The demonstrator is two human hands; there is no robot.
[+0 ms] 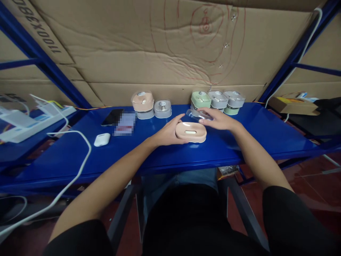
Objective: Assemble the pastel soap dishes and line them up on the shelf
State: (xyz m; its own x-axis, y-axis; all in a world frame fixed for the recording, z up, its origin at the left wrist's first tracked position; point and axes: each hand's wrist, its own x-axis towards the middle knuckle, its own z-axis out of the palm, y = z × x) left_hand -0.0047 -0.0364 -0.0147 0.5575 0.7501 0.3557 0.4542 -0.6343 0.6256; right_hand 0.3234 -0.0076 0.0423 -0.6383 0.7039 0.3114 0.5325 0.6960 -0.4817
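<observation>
My left hand (pixel 170 131) is closed around the left end of a peach oval soap box (pixel 181 134), thumb behind and fingers at the front. The box sits upright at the middle of the blue table, with a small pale strip in the centre of its top. Just behind it, my right hand (pixel 220 119) grips a clear plastic lid (pixel 194 114) at its right end. That lid is tilted and apart from the peach box. Part of the lid is hidden by my right fingers.
Along the cardboard back wall stand stacked lidded boxes: peach (pixel 143 102), grey (pixel 163 109) and green (pixel 201 98). To the left lie a white earphone case (pixel 102 139), a dark phone (pixel 110 117) and a blurred packet (pixel 125 124). A white cable (pixel 86 153) crosses the left side.
</observation>
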